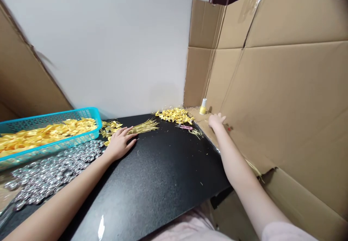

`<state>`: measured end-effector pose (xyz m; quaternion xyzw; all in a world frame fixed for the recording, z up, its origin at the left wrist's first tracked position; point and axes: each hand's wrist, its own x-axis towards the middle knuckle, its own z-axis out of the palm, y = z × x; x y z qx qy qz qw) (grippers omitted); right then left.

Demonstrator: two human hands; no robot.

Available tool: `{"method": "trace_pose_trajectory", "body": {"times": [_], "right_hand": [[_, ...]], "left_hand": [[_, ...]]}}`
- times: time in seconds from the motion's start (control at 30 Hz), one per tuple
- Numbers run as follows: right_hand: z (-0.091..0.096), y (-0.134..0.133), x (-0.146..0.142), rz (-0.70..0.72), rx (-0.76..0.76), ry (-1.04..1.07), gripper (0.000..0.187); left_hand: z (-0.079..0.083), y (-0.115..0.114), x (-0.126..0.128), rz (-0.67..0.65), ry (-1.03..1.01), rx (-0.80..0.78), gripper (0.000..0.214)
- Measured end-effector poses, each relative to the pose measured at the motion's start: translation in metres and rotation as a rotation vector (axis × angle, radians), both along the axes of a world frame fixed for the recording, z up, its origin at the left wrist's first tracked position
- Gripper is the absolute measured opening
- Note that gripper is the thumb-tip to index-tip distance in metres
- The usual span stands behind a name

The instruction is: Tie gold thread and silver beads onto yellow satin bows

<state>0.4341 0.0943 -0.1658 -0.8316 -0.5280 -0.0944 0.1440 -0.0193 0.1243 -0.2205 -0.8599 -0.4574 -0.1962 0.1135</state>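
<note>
My left hand lies palm down at the near end of a bundle of thin gold wire ties, its fingers stretched out and apart. Just past it sit a few yellow ribbon pieces. Over on the right, my right hand reaches to the cardboard at the table's edge, fingers spread, with nothing visible in them. Close by stands a white cone spool with yellow thread. A small red object shows beside that wrist.
A turquoise basket of yellow ribbon pieces stands at the left. In front of it spread many shiny silver discs. Toward the back lie a yellow bow pile, pink thread snips and clippings on the black table. Cardboard walls rise rightward.
</note>
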Motion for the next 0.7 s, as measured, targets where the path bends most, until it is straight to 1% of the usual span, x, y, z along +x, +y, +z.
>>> {"method": "trace_pose_trajectory", "body": {"times": [0.1,0.2,0.3,0.4,0.47,0.53,0.6,0.67,0.7], "right_hand": [[0.0,0.0,-0.004,-0.086,-0.009,0.124,0.02],[0.006,-0.004,-0.009,-0.105,0.065,0.24,0.021],[0.018,-0.009,-0.013,-0.084,0.234,0.358,0.023],[0.028,-0.011,-0.028,0.012,0.452,0.507,0.029],[0.026,-0.009,-0.051,0.116,0.547,0.663,0.029],[0.015,-0.006,-0.085,0.239,0.559,0.875,0.028],[-0.004,-0.006,-0.126,0.367,0.487,1.126,0.027],[-0.024,-0.011,-0.164,0.496,0.352,1.374,0.03],[-0.032,-0.015,-0.179,0.545,0.294,1.487,0.033]], "left_hand": [[-0.003,0.003,-0.001,-0.002,0.001,0.0,0.043],[-0.005,0.006,-0.003,-0.015,0.005,0.014,0.044],[-0.006,0.006,-0.003,-0.036,-0.022,0.026,0.043],[-0.003,0.003,-0.002,-0.046,-0.076,0.049,0.039],[0.002,-0.002,0.003,-0.04,-0.146,0.081,0.036],[0.01,-0.01,0.011,-0.035,-0.266,0.107,0.033],[0.017,-0.023,0.025,-0.07,-0.432,0.083,0.031],[0.021,-0.039,0.044,-0.144,-0.58,-0.043,0.03],[0.022,-0.048,0.054,-0.176,-0.659,-0.136,0.03]]}}
